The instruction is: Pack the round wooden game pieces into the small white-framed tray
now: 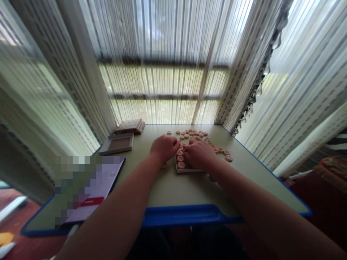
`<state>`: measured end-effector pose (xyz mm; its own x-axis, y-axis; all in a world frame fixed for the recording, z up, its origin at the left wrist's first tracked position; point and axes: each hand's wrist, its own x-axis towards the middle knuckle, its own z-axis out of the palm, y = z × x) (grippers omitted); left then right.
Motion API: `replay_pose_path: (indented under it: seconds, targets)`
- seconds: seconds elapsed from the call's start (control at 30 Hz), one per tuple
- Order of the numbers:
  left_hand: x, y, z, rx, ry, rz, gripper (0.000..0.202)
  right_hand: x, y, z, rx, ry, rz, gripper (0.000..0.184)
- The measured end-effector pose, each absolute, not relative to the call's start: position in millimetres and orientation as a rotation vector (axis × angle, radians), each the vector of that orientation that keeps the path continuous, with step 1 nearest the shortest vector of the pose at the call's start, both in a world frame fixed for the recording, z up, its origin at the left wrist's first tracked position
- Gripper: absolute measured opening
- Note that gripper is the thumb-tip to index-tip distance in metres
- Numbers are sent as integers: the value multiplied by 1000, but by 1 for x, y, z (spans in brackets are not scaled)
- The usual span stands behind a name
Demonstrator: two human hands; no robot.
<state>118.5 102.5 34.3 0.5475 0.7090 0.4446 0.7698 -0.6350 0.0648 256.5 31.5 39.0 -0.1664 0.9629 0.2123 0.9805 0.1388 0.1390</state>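
Observation:
My left hand point(164, 147) and my right hand point(200, 153) rest close together over a shallow box tray point(187, 170) on a pale green table point(173, 187). A column of round wooden game pieces with red markings point(180, 159) lies in the tray between the hands. Both hands have curled fingers touching these pieces at the tray's far end. Whatever the fingertips hold is hidden. Several more loose round pieces point(191, 134) are scattered on the table beyond and to the right of the hands.
A flat grey box lid point(117, 143) and a folded wooden board point(130, 126) lie at the back left. A white booklet point(94, 191) sits near the left front edge. The table has a blue rim point(179, 215). Striped curtains surround the table.

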Motion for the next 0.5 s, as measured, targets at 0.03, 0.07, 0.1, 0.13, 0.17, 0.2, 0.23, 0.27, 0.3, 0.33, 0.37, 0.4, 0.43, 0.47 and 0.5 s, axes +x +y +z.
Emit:
replay_pose_path:
  seconds: [0.03, 0.07, 0.1, 0.13, 0.17, 0.2, 0.23, 0.27, 0.3, 0.33, 0.37, 0.4, 0.43, 0.47, 0.5]
  targets:
    - [119, 102, 34, -2642, -1273, -669, 45, 257, 32, 39, -1990, -2304, -381, 34]
    - [119, 102, 34, -2645, -1274, -681, 44, 257, 33, 38, -1994, -2294, -385, 34]
    - [119, 102, 34, -2650, -1274, -695, 44, 257, 33, 37, -1993, -2287, -391, 34]
    - [118, 103, 33, -2654, -1275, -713, 44, 257, 34, 36, -1989, -2281, -399, 34]
    - [118, 103, 33, -2652, -1285, -737, 45, 257, 34, 36, -1986, -2277, -406, 34]
    - [118, 105, 32, -2642, -1306, -772, 45, 257, 35, 35, -1988, -2275, -410, 35]
    - [118, 106, 32, -2626, -1334, -818, 46, 257, 35, 34, -1996, -2273, -409, 36]
    - [117, 108, 31, -2603, -1370, -879, 47, 257, 36, 33, -2008, -2273, -402, 37]
    - [116, 111, 31, -2580, -1414, -952, 47, 257, 36, 33, -2021, -2275, -394, 38]
    - [115, 114, 30, -2560, -1463, -1032, 48, 257, 37, 33, -2030, -2280, -387, 39]
    - [114, 117, 29, -2547, -1518, -1113, 47, 256, 37, 33, -2034, -2287, -383, 40]
    - [113, 121, 28, -2537, -1577, -1190, 47, 256, 38, 33, -2033, -2296, -382, 40]
    - [112, 124, 27, -2530, -1638, -1259, 47, 256, 38, 34, -2027, -2307, -383, 40]
    - [110, 127, 26, -2523, -1699, -1319, 46, 256, 38, 34, -2021, -2316, -384, 40]
    - [109, 130, 25, -2519, -1755, -1370, 46, 256, 39, 35, -2018, -2323, -382, 40]
